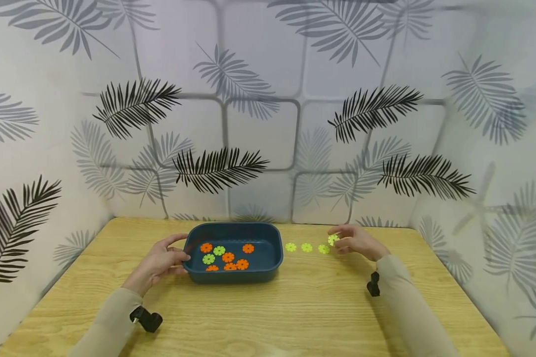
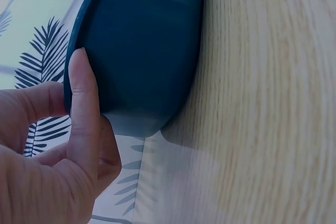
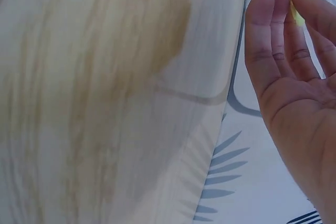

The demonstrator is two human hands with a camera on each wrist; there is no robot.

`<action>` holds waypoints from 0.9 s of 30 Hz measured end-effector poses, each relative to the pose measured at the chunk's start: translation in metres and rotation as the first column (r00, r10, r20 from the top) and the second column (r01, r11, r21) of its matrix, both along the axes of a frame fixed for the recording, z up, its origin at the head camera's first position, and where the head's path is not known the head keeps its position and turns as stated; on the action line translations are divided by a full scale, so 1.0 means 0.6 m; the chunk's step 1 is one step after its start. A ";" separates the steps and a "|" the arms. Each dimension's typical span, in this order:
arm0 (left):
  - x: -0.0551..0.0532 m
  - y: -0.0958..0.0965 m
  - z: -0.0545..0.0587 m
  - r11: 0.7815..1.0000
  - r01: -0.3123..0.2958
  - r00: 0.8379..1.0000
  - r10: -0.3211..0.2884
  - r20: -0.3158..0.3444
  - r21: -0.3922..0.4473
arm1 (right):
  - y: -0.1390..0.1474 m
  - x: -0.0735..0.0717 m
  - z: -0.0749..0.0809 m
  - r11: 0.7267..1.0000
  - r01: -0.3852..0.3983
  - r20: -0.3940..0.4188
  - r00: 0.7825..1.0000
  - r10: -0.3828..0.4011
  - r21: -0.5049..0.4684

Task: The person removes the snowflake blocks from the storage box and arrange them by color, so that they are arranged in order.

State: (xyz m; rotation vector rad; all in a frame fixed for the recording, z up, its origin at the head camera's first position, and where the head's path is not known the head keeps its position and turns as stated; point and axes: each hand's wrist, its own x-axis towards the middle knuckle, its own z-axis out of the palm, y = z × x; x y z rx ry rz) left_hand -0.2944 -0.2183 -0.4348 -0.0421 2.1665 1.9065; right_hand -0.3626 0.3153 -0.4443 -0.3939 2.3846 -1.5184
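Observation:
My left hand grips the left end of a dark blue rectangular tray, its fingers on both sides of the rim in the left wrist view. Inside the tray lie several orange interlocking discs and a couple of yellow-green ones. To the right, my right hand pinches a yellow-green interlocking disc between thumb and fingertips. The right wrist view shows that disc edge-on. Three more yellow-green discs lie in a row on the table between the tray and this hand.
The wooden table meets a wall with a leaf pattern along its back edge. Patterned walls also stand at the left and right. A black wrist device sits on the left sleeve, another on the right.

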 end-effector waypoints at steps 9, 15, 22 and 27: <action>0.001 -0.003 -0.003 1.000 0.004 1.000 -0.004 -0.008 -0.006 | 0.025 0.001 -0.017 0.990 0.001 -0.080 0.997 0.010 0.143; -0.005 -0.005 -0.002 1.000 -0.006 1.000 0.006 -0.008 -0.002 | 0.036 0.001 -0.027 0.994 -0.040 -0.016 0.999 0.042 0.098; -0.007 -0.007 0.001 1.000 0.002 1.000 -0.002 -0.018 -0.002 | 0.044 -0.005 -0.030 0.994 -0.082 0.012 0.997 0.081 0.078; -0.009 -0.008 0.001 1.000 0.005 1.000 -0.005 -0.014 -0.002 | 0.042 -0.008 -0.027 0.990 -0.061 0.006 0.998 0.061 0.128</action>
